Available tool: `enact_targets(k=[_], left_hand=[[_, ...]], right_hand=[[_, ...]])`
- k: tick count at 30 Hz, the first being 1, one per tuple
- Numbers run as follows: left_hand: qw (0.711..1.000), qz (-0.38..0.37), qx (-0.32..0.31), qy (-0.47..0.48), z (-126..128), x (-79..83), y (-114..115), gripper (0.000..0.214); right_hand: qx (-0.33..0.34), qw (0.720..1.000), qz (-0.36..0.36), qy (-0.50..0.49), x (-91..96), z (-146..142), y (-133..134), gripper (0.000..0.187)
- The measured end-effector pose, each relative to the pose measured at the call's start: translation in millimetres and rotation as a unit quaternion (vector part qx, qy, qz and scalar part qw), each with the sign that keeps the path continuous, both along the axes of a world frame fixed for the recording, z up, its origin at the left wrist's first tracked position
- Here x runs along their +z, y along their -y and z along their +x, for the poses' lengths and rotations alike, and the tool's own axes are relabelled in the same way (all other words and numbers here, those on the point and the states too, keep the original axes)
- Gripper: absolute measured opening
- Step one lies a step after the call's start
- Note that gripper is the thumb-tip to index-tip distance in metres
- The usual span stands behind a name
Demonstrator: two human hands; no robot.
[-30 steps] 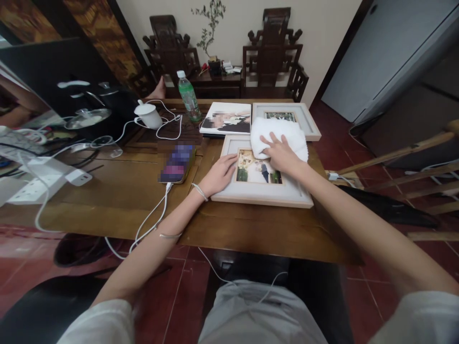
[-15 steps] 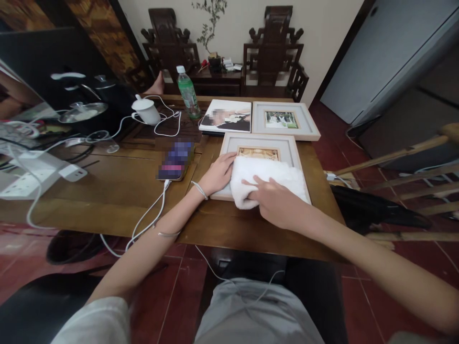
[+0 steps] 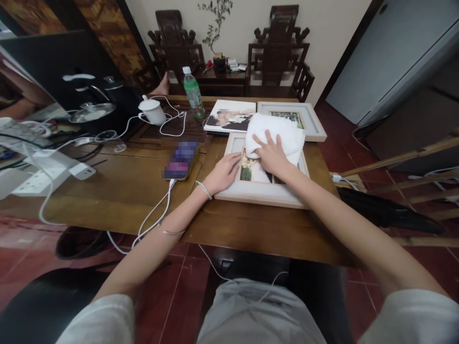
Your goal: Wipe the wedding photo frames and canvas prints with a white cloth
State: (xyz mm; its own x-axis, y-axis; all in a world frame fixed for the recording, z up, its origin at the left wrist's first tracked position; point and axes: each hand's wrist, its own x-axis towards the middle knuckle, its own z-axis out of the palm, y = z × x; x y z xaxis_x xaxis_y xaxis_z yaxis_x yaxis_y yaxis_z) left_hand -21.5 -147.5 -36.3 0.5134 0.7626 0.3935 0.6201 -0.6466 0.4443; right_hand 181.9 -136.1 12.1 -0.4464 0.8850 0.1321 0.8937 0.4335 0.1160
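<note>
My right hand (image 3: 271, 155) has its fingers spread over a folded white towel (image 3: 276, 131), holding it against the far part of a picture frame (image 3: 256, 195). That frame lies flat near the table's front edge, pale wood with a wide light mat and a photo (image 3: 246, 168) in the middle. Towel and hand hide much of the photo. My left hand (image 3: 225, 173) rests on the frame's left side, its fingers stretched out. Behind it lie a second frame (image 3: 317, 129), partly covered by the towel, and a white-edged photo panel (image 3: 231, 107).
A phone (image 3: 180, 160) on a white charging cable lies left of my left hand. Further back stand a green bottle (image 3: 194, 95) and a white lidded cup (image 3: 153, 112). Power strips (image 3: 46, 177) and a dark pot (image 3: 93, 122) crowd the left. Someone's foot (image 3: 164, 86) shows behind the table.
My right hand has slid the towel away from me across the frame, from its near right part to its far edge, uncovering the near part of the photo. My left hand stays on the frame's left side.
</note>
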Motion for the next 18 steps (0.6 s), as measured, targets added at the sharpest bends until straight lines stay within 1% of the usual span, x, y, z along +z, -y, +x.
enact_targets(k=[3,7,9,11,13,14,16,18], left_hand=[[1.0,-0.009,0.007,0.023,0.8,1.1,1.7,0.042],[0.998,-0.02,0.027,0.061,2.5,4.6,6.4,0.055],[0.997,-0.024,0.029,0.069,3.1,7.5,8.9,0.062],[0.997,-0.028,0.025,0.067,3.4,10.9,11.2,0.066],[0.997,-0.033,0.02,0.066,3.5,14.3,13.1,0.069],[0.997,-0.036,0.018,0.069,3.6,15.6,13.8,0.069],[0.995,-0.042,0.017,0.085,3.5,16.9,14.6,0.07],[0.993,-0.039,0.02,0.108,3.3,16.1,14.5,0.068]], right_hand=[[0.002,0.999,-0.05,0.006,3.9,-16.8,26.0,0.049],[0.008,0.99,-0.141,0.011,24.0,-29.2,71.3,0.051],[0.038,0.981,-0.189,0.008,36.3,-26.8,89.9,0.05],[0.085,0.971,-0.221,-0.011,45.6,-21.9,104.1,0.048],[0.115,0.966,-0.228,-0.03,49.0,-19.2,112.5,0.045],[0.117,0.967,-0.222,-0.033,48.1,-19.9,114.1,0.045],[0.102,0.975,-0.198,-0.026,42.3,-25.2,111.7,0.046],[0.081,0.981,-0.176,-0.015,33.6,-33.6,102.5,0.048]])
